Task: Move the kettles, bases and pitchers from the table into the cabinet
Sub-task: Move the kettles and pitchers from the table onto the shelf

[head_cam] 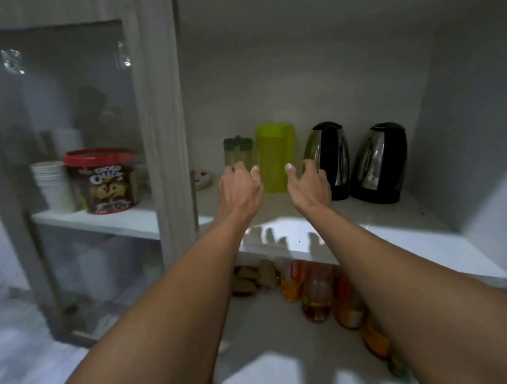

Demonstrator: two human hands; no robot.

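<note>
A lime-green pitcher point(274, 156) stands upright at the back of the open cabinet's white shelf point(406, 244). To its left is a smaller clear pitcher with a dark green lid point(237, 149). Two steel-and-black kettles point(330, 157) point(382, 161) stand on their bases to the right. My left hand point(239, 189) and my right hand point(309, 187) reach in on either side of the green pitcher, fingers apart. Neither hand holds anything, and a small gap shows between thumbs and pitcher.
A glass door point(73, 169) at the left shows a red-lidded chocolate tub point(102, 182) and stacked white cups point(52, 184). A small round item point(201, 179) lies by the door frame. Several bottles point(316, 293) stand on the lower shelf. The cabinet's right wall is close to the kettles.
</note>
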